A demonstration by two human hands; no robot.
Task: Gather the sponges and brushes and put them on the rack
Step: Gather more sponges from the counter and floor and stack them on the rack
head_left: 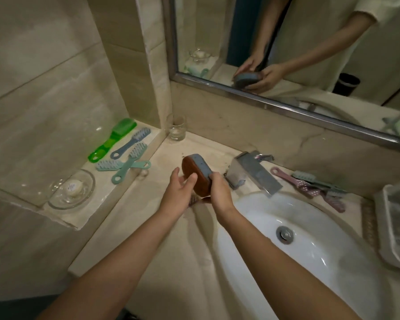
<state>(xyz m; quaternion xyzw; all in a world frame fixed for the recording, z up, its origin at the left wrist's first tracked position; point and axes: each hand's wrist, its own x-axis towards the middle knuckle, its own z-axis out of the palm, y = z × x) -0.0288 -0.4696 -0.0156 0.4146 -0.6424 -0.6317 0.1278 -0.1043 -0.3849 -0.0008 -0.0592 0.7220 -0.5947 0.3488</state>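
Note:
A sponge [195, 169] with a brown face and a grey-blue back is held up above the counter, left of the tap. My right hand [219, 192] grips its right end. My left hand [179, 192] touches its brown face with the thumb and fingers. On the raised ledge at the left lie a green brush [112, 139], a grey-blue brush [131, 143] and two crossed teal brushes [129, 163]. Pink and grey brushes [310, 185] lie on the counter right of the tap. A pale rack [393, 227] stands at the right edge.
A white sink basin [310, 239] fills the lower right, with a metal tap [252, 172] behind it. A glass tumbler [176, 127] stands in the corner. A glass soap dish [72, 189] with soap sits on the ledge. A mirror [286, 42] hangs above the counter.

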